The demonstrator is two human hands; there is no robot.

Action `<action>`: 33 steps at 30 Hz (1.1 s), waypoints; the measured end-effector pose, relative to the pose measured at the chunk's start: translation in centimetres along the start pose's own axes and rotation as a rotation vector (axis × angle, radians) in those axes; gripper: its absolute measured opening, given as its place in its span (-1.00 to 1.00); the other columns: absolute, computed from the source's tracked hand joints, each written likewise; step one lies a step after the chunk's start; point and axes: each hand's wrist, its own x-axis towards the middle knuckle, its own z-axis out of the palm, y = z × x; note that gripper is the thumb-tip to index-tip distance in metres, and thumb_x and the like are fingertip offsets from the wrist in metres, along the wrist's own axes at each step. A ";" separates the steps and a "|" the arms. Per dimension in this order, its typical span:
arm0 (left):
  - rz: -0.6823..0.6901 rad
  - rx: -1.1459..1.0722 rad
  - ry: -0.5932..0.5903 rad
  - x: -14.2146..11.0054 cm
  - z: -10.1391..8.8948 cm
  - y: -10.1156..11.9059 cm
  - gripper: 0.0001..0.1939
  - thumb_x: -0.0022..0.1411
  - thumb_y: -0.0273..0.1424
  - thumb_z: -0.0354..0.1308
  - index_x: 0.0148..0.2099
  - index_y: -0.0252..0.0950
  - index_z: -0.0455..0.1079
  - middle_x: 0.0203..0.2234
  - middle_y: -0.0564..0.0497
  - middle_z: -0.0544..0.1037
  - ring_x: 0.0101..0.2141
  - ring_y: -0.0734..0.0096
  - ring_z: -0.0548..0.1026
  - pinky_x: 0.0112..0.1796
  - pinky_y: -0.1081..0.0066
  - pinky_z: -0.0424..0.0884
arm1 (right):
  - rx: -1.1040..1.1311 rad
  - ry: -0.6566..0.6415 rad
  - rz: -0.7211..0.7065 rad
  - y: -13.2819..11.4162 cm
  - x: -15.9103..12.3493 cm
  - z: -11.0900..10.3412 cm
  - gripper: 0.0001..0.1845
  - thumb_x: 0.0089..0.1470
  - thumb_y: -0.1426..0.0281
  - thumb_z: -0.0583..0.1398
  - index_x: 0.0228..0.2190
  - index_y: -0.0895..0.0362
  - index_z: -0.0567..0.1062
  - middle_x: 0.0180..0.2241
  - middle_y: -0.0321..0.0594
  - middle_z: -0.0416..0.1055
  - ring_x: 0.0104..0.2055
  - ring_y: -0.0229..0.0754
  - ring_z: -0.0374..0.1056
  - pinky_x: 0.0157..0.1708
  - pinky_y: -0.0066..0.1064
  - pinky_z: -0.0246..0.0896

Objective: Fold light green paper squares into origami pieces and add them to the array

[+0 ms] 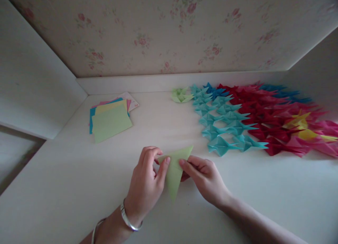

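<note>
Head camera: past the left hand (145, 187) lies stacked paper (112, 120), likely kept handy. That hand and the right hand (206, 180) pinch green paper (174, 171) between them, maybe steadying folds. Beyond the right hand, folded shapes (245, 111) sit in rows.

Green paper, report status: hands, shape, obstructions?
Left hand and right hand holding green paper. Paper folded, pointed ends showing. Teal folded pieces beyond right hand, not in the way.
</note>
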 end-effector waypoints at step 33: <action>-0.288 -0.819 -0.531 0.0 -0.2 1.1 -0.74 0.31 -0.31 0.22 0.00 -0.25 0.36 -0.15 -0.05 0.56 -0.11 0.26 0.53 -0.12 0.30 0.43 | 0.125 -0.069 -0.127 -0.5 -0.2 -0.8 -0.60 0.14 0.27 0.30 0.02 0.04 0.51 -0.20 -0.20 0.57 -0.31 -0.23 0.48 -0.32 -0.44 0.42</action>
